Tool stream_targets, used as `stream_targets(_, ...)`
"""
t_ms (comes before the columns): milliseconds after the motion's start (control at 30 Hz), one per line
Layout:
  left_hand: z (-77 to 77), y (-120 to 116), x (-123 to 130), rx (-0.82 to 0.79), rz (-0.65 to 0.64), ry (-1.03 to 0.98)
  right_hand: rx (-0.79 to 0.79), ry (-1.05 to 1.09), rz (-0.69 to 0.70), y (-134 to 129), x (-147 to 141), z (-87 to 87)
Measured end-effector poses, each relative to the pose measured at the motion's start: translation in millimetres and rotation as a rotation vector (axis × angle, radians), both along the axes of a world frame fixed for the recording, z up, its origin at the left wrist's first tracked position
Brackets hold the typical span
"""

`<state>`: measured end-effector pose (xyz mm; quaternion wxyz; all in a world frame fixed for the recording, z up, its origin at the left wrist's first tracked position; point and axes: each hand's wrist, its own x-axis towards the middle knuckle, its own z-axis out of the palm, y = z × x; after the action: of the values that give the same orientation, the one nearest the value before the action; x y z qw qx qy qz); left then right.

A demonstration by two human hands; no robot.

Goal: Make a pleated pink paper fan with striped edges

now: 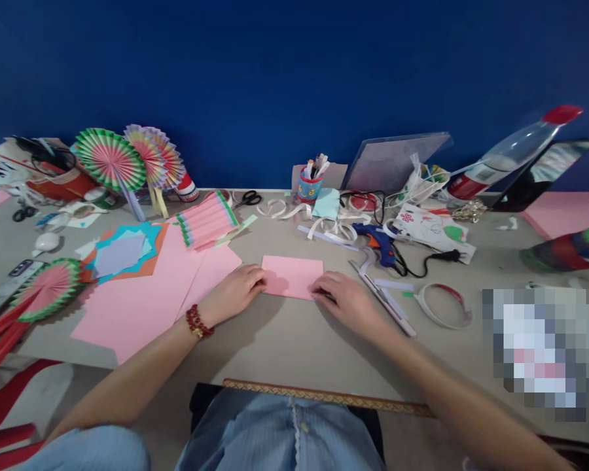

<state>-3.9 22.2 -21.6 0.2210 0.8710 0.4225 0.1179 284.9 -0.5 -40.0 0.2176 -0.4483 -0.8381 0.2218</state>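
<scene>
Blue shirt (255,435), pink ppr (293,277), btl label (461,188) illegible

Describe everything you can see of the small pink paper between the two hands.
The pink paper is a plain, wide rectangle with fairly straight edges. It looks thin and matte, with soft shadows on it, and lies roughly flat on the grey table. The left hand touches its left side; the right hand touches its lower right corner. Whether it is folded is unclear.

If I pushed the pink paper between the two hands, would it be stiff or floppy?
The pink paper looks thin, so it's probably light and floppy. The left hand and right hand are at its sides, so squeezing inward might buckle it.
</scene>
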Motion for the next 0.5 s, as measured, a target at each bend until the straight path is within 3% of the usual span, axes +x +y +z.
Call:
stream_targets(367,-15.6,1,-10,0.046,0.046,-0.04,0.211,-0.293,0.132,-6,-2,-12.4)
stream_targets(500,-8.5,-4,-6,0.113,-0.003,-0.038,0.237,-0.322,0.148,-7,-3,-8.0)
